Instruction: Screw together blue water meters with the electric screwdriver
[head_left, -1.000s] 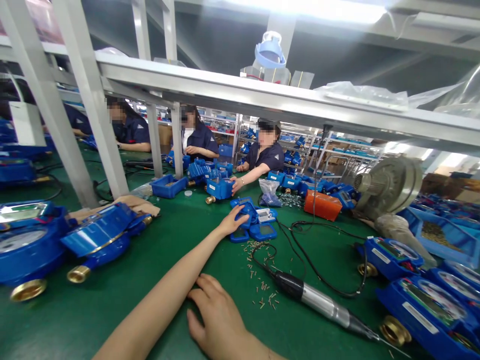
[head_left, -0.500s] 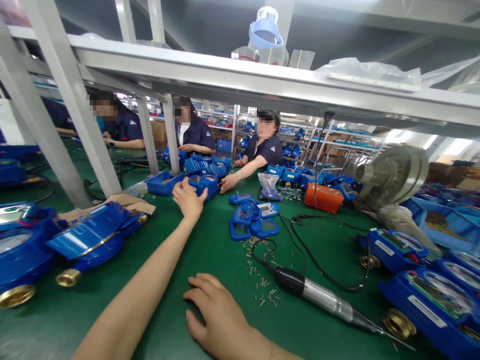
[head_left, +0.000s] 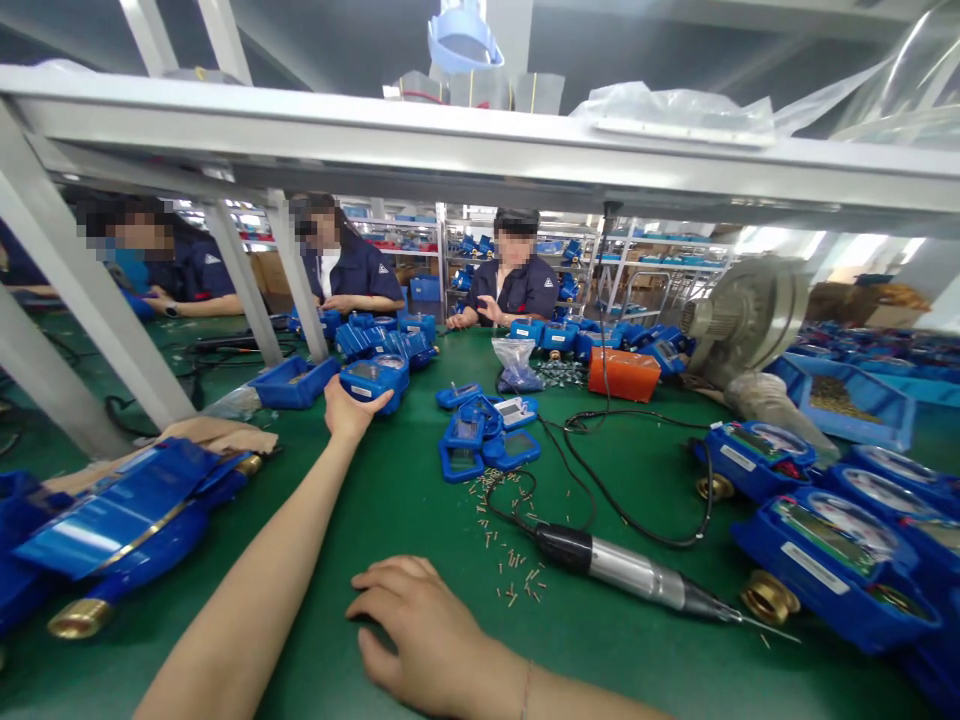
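Out at arm's length, my left hand [head_left: 346, 408] grips the left side of a blue water meter [head_left: 376, 380], thumb along its front and fingers partly hidden. My right hand [head_left: 424, 630] rests on the green table [head_left: 390, 500] near me, holding nothing, its fingers loosely bent and apart. Right of it lie loose screws [head_left: 514, 560] and an electric screwdriver [head_left: 637, 572], its bit toward the right. Several blue meter covers [head_left: 480, 435] lie in a small pile beyond the screws.
More blue meters stand at left [head_left: 127, 520] and right [head_left: 825, 550]. A blue bin [head_left: 289, 385] sits beside the held meter. Farther back are an orange box [head_left: 624, 374], a bag [head_left: 517, 365] and a fan [head_left: 750, 315]. A black cable crosses the table. Co-workers sit opposite under a shelf [head_left: 450, 135].
My left hand has closed on the blue meter, where it hovered open before. The co-worker opposite has drawn an arm back from that meter. The view has turned slightly right.
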